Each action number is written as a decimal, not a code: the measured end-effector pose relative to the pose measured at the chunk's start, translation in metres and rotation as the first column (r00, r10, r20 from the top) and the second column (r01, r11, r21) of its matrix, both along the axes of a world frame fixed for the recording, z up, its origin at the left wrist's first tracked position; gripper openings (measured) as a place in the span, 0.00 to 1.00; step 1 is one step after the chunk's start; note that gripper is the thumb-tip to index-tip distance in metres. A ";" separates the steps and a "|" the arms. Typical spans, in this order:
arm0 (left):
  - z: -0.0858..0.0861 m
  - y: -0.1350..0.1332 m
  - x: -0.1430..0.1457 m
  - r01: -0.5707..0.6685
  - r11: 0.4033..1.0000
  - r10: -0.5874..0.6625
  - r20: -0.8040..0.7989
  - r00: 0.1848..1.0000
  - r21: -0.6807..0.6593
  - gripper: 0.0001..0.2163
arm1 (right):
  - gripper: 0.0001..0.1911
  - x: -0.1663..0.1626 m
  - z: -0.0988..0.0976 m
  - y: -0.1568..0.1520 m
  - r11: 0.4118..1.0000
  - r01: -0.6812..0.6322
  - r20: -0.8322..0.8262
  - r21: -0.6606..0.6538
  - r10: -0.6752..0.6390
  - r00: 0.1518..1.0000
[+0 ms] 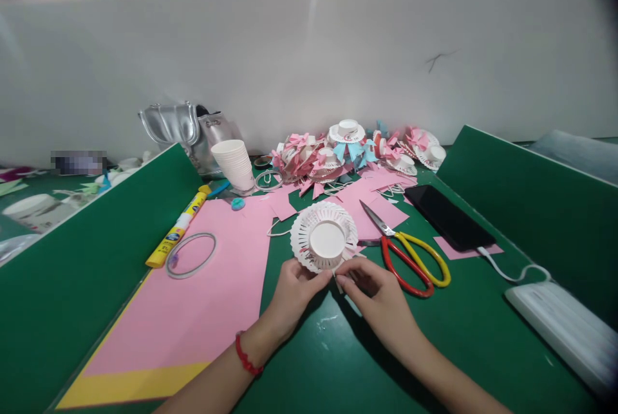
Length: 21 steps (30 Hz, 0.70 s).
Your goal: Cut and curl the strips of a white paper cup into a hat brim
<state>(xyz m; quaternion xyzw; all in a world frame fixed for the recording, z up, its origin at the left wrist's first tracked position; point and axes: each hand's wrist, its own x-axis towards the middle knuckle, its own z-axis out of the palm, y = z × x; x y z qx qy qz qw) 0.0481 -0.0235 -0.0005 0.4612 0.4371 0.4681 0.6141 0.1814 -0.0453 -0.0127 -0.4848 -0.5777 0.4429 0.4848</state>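
Note:
A white paper cup craft (327,240), with its side cut into strips that fan out into a ring round the flat base, sits between my hands. My left hand (298,285) grips its near left rim, thumb toward the middle. At the near right rim, my right hand (369,285) pinches a narrow white strip; my fingers partly hide what is in the pinch. Scissors (410,253) with one red and one yellow handle lie just right of the craft, blades slightly apart. A thin white cord (279,228) trails out to its left.
Finished-looking cup crafts with pink and blue paper (318,159) are heaped at the back. Left are pink sheets (193,324), a glue stick (178,227), a tape ring (192,255) and stacked paper cups (233,166). Right are a phone (449,217) and a white power bank (560,330). Green dividers (541,208) flank the table.

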 end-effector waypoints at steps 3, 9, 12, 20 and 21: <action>-0.001 -0.001 0.000 0.015 1.000 -0.015 0.022 1.000 -0.021 0.12 | 0.05 0.000 -0.001 0.000 1.000 0.016 -0.031 -0.026 -0.017 0.999; 0.001 -0.002 0.000 0.008 0.999 -0.008 -0.013 1.000 -0.044 0.06 | 0.04 -0.001 0.001 -0.001 0.999 0.026 -0.006 -0.026 -0.026 1.000; 0.001 -0.001 -0.001 0.006 0.999 -0.007 -0.029 1.000 -0.047 0.08 | 0.04 -0.001 0.001 -0.001 1.000 0.021 -0.002 -0.014 -0.021 1.000; -0.001 0.000 0.000 0.013 0.998 -0.013 0.003 1.000 -0.064 0.11 | 0.04 -0.002 0.001 -0.001 1.000 0.022 -0.027 -0.012 -0.022 0.999; -0.001 0.000 0.000 0.013 0.998 -0.013 0.008 1.000 -0.068 0.11 | 0.04 -0.002 0.001 -0.001 1.000 0.019 -0.021 -0.018 -0.019 1.000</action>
